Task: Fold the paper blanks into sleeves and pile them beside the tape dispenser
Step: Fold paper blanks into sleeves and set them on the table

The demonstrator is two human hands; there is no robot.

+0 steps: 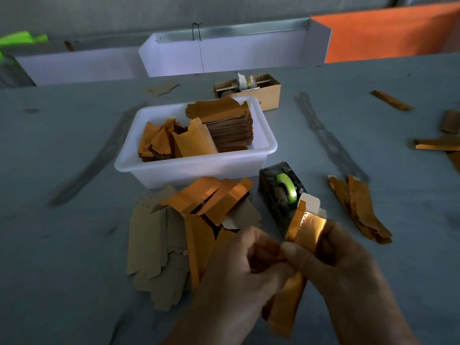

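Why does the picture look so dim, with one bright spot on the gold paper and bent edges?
Head view: the scene is underexposed, so the table reads grey-blue. Light glares off the foil blank held by the left hand and right hand. The wide-angle lens bows the white trough at the back, and the frame corners look soft.

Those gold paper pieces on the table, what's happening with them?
A person is folding one gold blank, held in both the left hand and the right hand. Just behind stands the tape dispenser, with folded sleeves piled to its left. More blanks wait in the white tub.
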